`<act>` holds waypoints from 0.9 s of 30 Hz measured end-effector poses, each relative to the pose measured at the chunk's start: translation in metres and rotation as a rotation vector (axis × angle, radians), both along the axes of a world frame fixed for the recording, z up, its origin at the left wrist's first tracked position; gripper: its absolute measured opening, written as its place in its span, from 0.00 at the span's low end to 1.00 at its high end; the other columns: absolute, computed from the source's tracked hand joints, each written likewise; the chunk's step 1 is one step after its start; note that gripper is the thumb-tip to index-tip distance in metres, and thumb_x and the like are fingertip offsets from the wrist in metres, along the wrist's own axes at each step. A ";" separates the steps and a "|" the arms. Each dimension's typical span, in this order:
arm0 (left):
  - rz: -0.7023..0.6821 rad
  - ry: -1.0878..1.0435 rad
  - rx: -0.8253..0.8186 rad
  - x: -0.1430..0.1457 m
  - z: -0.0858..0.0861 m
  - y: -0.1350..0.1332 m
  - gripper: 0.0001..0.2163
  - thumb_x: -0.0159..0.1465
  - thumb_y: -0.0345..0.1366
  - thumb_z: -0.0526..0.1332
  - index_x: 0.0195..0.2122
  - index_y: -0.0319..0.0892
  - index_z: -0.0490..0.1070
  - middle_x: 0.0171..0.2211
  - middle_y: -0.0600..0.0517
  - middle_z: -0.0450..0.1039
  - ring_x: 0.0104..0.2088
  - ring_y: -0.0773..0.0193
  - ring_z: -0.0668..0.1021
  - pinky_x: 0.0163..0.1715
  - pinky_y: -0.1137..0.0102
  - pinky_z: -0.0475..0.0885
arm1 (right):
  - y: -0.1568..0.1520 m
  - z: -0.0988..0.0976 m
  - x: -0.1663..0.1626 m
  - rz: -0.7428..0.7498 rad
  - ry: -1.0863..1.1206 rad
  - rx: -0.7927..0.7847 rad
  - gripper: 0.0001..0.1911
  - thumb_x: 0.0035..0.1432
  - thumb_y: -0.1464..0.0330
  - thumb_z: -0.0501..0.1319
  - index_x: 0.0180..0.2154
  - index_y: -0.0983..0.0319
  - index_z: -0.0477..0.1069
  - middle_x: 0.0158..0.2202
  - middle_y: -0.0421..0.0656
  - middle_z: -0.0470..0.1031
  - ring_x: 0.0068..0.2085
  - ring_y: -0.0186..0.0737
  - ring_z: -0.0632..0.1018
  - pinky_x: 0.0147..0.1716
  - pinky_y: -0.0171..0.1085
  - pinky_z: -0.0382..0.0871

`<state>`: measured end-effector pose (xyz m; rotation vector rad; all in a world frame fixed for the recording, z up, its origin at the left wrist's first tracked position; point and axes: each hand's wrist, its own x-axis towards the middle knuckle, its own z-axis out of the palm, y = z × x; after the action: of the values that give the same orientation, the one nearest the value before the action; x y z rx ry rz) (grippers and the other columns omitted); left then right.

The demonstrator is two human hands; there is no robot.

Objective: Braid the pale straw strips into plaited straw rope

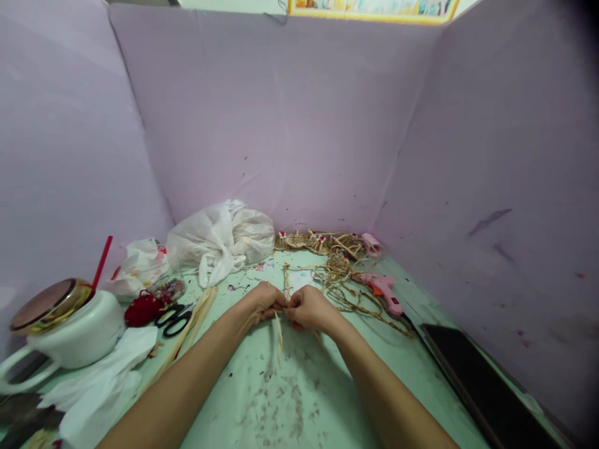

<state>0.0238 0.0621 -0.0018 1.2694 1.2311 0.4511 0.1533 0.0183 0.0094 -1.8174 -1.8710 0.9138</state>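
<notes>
My left hand [266, 302] and my right hand [309, 307] meet over the middle of the green table, fingers pinched close together. Between them they grip a thin braided straw cord [287, 278], which runs away from me toward the back of the table. A pale loose straw strand [279, 342] hangs below the left fingers. The exact crossing of the strands is hidden by my fingertips. More braided cord [344, 293] lies in tangled loops beyond my right hand.
To the right are a pink glue gun [384, 289] and a dark flat device [477, 380]. At left stand a white mug [79, 330], black scissors [175, 321], red yarn [143, 310] and straw strips [199, 315]. White plastic bag [224, 240] sits against the purple back wall [290, 125].
</notes>
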 end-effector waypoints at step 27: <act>-0.214 0.457 0.382 -0.026 0.037 0.000 0.05 0.42 0.26 0.56 0.19 0.36 0.70 0.13 0.52 0.65 0.13 0.68 0.66 0.15 0.74 0.59 | 0.008 -0.033 -0.010 -0.338 0.627 -0.178 0.07 0.39 0.72 0.57 0.16 0.63 0.59 0.10 0.32 0.52 0.12 0.23 0.48 0.12 0.30 0.38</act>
<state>-0.0023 0.0624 0.0347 1.8853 1.4051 0.2510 0.1433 0.0265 -0.0232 -1.6102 -1.0953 1.3507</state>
